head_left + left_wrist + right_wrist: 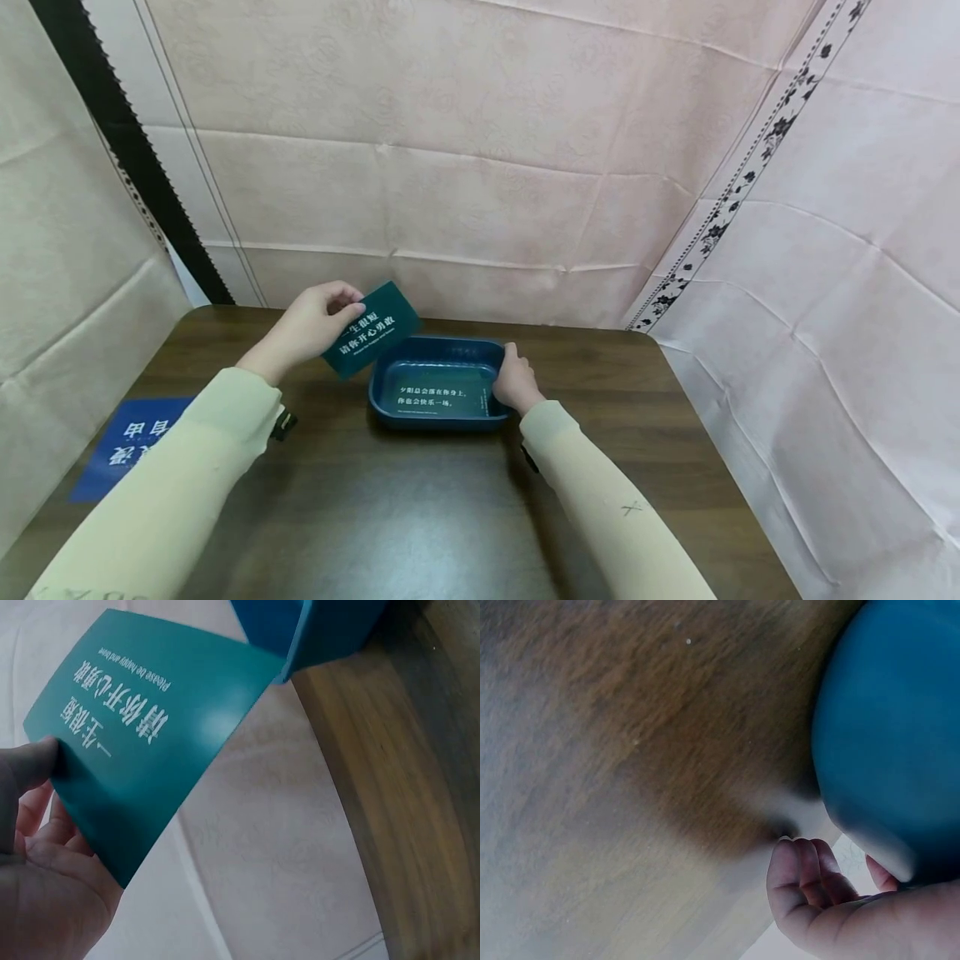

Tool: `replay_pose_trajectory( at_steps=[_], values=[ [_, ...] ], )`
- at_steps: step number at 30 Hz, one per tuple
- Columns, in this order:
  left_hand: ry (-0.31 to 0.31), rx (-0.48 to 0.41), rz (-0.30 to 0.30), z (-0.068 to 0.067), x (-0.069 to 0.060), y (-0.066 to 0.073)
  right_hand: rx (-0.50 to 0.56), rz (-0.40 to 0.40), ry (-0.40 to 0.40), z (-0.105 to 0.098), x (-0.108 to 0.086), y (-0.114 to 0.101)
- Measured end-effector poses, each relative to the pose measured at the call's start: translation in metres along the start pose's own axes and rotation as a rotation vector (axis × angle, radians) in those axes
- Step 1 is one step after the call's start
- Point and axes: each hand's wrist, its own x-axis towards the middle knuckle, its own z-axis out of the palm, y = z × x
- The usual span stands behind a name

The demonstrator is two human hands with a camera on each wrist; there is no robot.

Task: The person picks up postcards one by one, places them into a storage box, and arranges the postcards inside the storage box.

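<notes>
A dark green card with white lettering is pinched by its left edge between the thumb and fingers of my left hand. It is tilted above the table, at the left end of a blue tray. Inside the tray lies another green card with white text. My right hand grips the tray's right end at the rim. In the right wrist view, curled fingers show beside the tray's outer wall. The left wrist view shows the held card close up, overlapping the tray's edge.
A blue card with white characters lies on the left of the brown wooden table, partly covered by my left sleeve. Pale cloth hangs behind the table and on both sides. The tray stands near the table's far edge.
</notes>
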Motion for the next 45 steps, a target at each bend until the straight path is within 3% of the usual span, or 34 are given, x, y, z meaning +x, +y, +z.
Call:
replay_pose_trajectory(
  at_steps=[4,9,13,18,31,45],
  values=[
    [0.016,0.019,0.034,0.013,0.009,0.008,0.001,0.004,0.002,0.0,-0.001,0.001],
    [0.036,0.041,0.079,0.038,0.017,0.023,-0.003,0.013,0.001,-0.001,-0.002,0.0],
    [0.007,0.031,0.104,0.061,0.021,0.031,-0.011,0.017,0.003,0.0,-0.002,-0.001],
    [-0.011,0.036,0.105,0.083,0.024,0.032,-0.013,-0.007,0.01,0.001,-0.003,-0.003],
    [-0.113,0.024,0.038,0.11,0.026,0.015,-0.029,-0.004,0.023,0.002,-0.001,-0.001],
    [-0.198,0.065,0.027,0.128,0.023,0.003,0.005,0.011,0.013,0.001,-0.002,-0.001]
  ],
)
